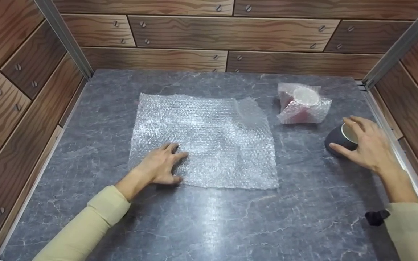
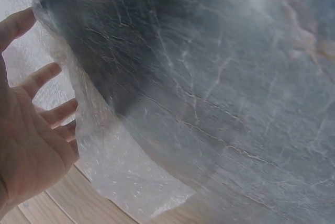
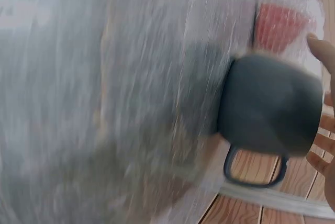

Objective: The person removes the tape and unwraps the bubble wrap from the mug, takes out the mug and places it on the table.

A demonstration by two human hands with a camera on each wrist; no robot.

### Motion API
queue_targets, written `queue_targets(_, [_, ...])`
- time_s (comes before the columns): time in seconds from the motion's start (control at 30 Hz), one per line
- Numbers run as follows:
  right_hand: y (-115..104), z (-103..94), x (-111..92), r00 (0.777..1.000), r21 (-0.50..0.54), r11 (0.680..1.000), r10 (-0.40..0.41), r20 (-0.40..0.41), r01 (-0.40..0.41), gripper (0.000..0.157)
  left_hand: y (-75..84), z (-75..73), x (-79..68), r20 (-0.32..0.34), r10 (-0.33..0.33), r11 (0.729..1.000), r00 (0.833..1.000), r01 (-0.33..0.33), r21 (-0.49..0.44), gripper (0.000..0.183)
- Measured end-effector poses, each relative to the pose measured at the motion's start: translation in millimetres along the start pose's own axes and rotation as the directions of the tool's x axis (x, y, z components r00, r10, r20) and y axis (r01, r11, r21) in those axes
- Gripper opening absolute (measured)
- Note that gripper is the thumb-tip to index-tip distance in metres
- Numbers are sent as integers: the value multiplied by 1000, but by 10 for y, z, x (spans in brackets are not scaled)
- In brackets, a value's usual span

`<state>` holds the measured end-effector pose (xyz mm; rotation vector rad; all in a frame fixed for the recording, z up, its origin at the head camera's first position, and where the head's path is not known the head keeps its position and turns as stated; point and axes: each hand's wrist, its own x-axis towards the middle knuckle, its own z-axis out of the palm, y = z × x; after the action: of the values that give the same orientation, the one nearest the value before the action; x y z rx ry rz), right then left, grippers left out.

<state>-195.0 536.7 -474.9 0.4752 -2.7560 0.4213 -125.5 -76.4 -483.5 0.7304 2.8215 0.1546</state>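
Note:
A sheet of bubble wrap [image 1: 209, 137] lies spread on the grey marbled table. My left hand [image 1: 160, 163] is at the sheet's lower left, touching it with spread fingers; the left wrist view shows the bubble wrap [image 2: 125, 166] beside those fingers. At the right, a dark mug [image 1: 336, 141] stands upright, its handle visible in the right wrist view below the mug body [image 3: 267, 103]. My right hand [image 1: 368, 145] is over the mug's rim, thumb and fingers apart on either side. Firm contact with the mug cannot be made out.
A red object wrapped in bubble wrap [image 1: 303, 105] stands behind the mug, at the back right. Wood-patterned walls [image 1: 230, 32] enclose the table [image 1: 180, 224] at the back and sides. A metal rail [image 1: 408, 170] runs along the right edge near my right hand.

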Motion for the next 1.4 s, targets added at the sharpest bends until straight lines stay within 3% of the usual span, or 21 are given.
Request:
queue_targets(0.33, [-392, 70, 229, 985, 35, 985, -170, 6, 170, 89, 17, -5, -32, -22, -15, 1000, 1000, 15, 14, 84])
queue_targets(0.73, [-748, 317, 458, 935, 68, 933, -355, 3, 354, 87, 27, 12, -25, -5, -65, 997, 998, 65, -46, 85])
queue_targets(1.1, [-1095, 489, 607, 859, 79, 858, -511, 30, 507, 83, 39, 33, -3, -29, -77, 995, 997, 75, -59, 86])
queue_targets(1.4, [-1304, 603, 712, 784, 85, 785, -618, 55, 613, 81, 55, 49, 11, -29, -112, 991, 993, 110, -76, 87])
